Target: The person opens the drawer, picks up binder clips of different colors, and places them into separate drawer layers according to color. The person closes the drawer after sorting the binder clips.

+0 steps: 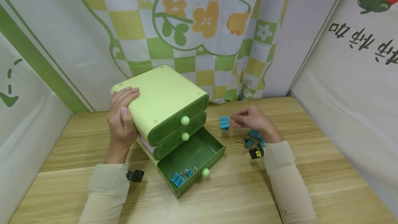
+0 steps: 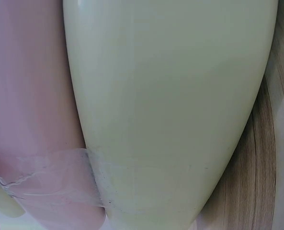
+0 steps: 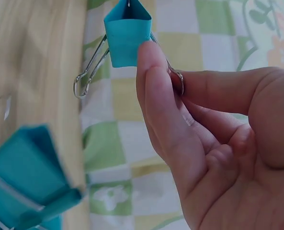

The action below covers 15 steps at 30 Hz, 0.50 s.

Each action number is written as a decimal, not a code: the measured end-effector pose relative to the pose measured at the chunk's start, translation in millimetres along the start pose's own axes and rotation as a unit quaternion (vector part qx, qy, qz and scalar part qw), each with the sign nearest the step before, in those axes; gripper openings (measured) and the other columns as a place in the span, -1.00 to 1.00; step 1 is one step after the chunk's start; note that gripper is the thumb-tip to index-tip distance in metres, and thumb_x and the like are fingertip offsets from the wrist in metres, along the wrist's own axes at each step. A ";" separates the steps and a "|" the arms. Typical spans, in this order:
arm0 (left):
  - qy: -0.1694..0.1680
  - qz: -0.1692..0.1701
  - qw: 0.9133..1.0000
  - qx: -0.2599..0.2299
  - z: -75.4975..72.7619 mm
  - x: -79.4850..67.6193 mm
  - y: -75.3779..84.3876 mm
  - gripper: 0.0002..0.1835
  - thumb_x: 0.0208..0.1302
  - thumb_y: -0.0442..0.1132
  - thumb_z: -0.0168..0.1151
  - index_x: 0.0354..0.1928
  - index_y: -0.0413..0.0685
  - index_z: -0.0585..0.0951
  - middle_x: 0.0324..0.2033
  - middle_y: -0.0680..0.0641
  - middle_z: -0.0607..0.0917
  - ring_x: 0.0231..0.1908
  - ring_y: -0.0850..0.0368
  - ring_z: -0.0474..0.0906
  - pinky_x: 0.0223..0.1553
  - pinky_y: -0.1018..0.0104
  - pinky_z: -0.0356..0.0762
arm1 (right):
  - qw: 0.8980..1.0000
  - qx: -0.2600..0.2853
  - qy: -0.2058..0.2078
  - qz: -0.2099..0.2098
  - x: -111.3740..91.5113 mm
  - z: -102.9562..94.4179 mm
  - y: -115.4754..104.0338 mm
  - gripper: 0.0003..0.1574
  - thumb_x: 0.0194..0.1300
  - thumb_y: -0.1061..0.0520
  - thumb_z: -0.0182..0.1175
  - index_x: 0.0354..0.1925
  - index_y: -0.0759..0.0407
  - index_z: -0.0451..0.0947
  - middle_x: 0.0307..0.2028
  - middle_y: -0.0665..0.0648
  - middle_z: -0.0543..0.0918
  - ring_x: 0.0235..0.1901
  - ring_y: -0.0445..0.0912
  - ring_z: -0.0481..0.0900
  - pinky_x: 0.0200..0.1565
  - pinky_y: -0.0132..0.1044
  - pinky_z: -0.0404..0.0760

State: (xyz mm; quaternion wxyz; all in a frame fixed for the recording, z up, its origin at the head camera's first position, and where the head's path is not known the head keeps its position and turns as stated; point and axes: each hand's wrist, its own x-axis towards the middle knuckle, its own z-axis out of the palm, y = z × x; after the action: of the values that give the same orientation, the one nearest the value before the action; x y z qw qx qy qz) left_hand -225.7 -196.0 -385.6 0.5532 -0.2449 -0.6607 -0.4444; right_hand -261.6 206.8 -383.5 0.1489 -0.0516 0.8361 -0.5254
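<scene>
My left hand (image 1: 121,117) rests on the upper left edge of a green drawer box (image 1: 168,92), fingers over its top and thumb upright. The bottom drawer (image 1: 214,155) is pulled out, with several blue binder clips (image 1: 178,179) lying in its front corner. My right hand (image 1: 253,118) pinches one wire handle of a blue binder clip (image 1: 224,122), held to the right of the box. In the right wrist view, this clip (image 3: 128,43) hangs from thumb and fingers, its other handle (image 3: 86,79) free. The left wrist view shows only the box's side (image 2: 170,105).
Several more blue binder clips (image 1: 255,134) lie in a pile on the wooden table (image 1: 242,189) under my right wrist. A black wrist camera (image 1: 256,153) is by the right cuff, another (image 1: 135,176) by the left. A patterned curtain (image 1: 174,51) hangs behind the box.
</scene>
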 end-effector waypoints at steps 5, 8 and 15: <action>-0.001 -0.002 1.000 0.002 -0.2 0.1 0.0 -0.45 0.42 -0.20 -0.21 -0.03 -0.42 0.74 -0.01 -0.40 0.78 0.27 -0.16 0.63 0.58 -0.24 0.19 | 1.000 -0.012 -0.012 -0.021 -10.2 7.4 -15.3 -0.63 0.56 0.24 0.14 0.16 0.48 0.65 -0.07 0.38 0.82 -0.11 0.05 0.86 -0.07 -0.29 0.82; -0.002 -0.003 1.000 0.003 -0.2 -0.2 -0.3 -0.46 0.41 -0.20 -0.21 -0.03 -0.41 0.74 0.00 -0.40 0.78 0.27 -0.16 0.63 0.58 -0.23 0.19 | 0.999 -0.030 -0.022 -0.037 -16.9 12.0 -24.1 -0.64 0.55 0.26 0.14 0.14 0.47 0.67 -0.08 0.36 0.82 -0.17 -0.04 0.85 -0.09 -0.29 0.82; -0.004 -0.003 1.000 0.005 -0.6 -0.7 -0.7 -0.46 0.41 -0.20 -0.20 -0.03 -0.41 0.74 0.00 -0.40 0.78 0.27 -0.16 0.63 0.58 -0.23 0.19 | 0.994 -0.054 -0.054 -0.079 -29.9 24.5 -39.7 -0.67 0.54 0.32 0.11 0.11 0.51 0.66 -0.11 0.37 0.82 -0.22 -0.07 0.84 -0.10 -0.24 0.84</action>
State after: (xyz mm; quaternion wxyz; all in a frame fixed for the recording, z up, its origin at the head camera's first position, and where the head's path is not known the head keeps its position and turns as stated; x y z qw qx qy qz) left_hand -225.8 -196.7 -386.5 0.5506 -0.2423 -0.6656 -0.4418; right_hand -228.5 175.3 -352.2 0.1493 -0.1535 0.8471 -0.4864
